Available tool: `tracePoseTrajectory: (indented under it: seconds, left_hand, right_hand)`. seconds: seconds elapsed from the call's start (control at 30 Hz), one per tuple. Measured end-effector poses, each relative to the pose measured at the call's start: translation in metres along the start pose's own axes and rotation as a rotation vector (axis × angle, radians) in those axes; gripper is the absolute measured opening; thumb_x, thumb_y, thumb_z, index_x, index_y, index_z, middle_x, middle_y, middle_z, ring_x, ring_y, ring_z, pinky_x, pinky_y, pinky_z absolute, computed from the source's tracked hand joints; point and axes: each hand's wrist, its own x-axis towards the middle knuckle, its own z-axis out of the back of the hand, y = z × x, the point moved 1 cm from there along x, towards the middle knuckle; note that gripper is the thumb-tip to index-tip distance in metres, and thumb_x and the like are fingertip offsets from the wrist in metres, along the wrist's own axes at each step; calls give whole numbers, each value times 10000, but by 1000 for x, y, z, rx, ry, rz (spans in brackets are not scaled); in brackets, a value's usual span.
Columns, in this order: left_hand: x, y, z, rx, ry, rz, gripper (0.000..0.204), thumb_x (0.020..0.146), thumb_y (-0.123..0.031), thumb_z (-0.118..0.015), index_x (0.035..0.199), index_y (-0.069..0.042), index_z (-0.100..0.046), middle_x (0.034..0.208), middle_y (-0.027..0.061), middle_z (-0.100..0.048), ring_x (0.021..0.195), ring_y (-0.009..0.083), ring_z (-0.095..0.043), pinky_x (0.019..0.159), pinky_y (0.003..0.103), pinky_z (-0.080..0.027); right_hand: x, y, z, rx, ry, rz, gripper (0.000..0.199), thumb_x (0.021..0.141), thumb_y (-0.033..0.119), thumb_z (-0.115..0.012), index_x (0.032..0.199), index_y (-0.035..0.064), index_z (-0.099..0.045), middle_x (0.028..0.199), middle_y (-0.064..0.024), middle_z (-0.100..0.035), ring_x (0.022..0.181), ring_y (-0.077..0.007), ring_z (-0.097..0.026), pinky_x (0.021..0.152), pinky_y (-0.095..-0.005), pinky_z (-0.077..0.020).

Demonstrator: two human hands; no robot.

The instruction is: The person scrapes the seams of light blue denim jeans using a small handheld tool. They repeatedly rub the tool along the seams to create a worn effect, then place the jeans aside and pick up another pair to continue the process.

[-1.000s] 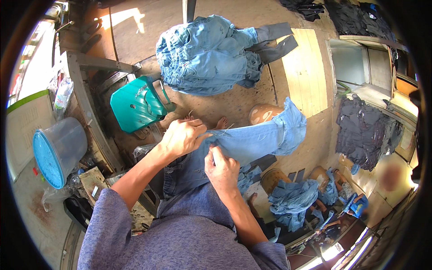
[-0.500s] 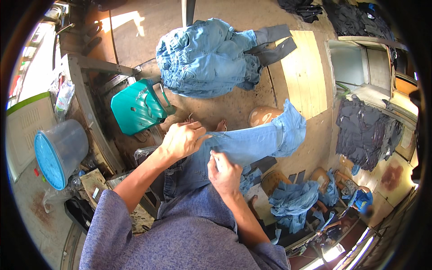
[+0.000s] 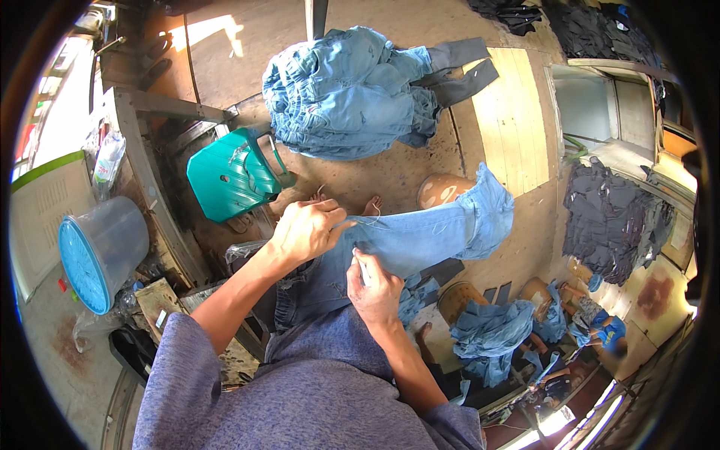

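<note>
A pair of light blue jeans [image 3: 427,236] lies across my lap, one leg stretching out to the right over my knee. My left hand [image 3: 306,229] pinches the fabric at its upper edge, where a thin loose thread shows. My right hand [image 3: 375,283] rests on the jeans just below and holds a small light-coloured tool between its fingers. My bare toes [image 3: 371,204] show just beyond the cloth.
A heap of blue jeans [image 3: 349,90] lies on the floor ahead. A teal plastic stool [image 3: 229,176] stands to the left, with a blue-lidded tub [image 3: 97,251] further left. Dark garments [image 3: 607,217] are piled at the right. More blue denim [image 3: 491,334] lies at lower right.
My right hand has slid down and to the right along the jeans. My left hand stays pinching the same spot.
</note>
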Motion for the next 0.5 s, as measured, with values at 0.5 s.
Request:
tracePoseTrajectory:
  seconds: [0.5]
  left_hand:
    - [1, -4, 1, -27, -115, -25, 283, 961, -300, -770, 802, -76, -703, 790, 70, -688, 720, 304, -728, 651, 413, -593]
  right_hand:
    - [1, -2, -4, -60, -4, 18, 91, 919, 21, -745, 1007, 45, -747, 753, -148, -768, 641, -298, -770, 576, -387, -604]
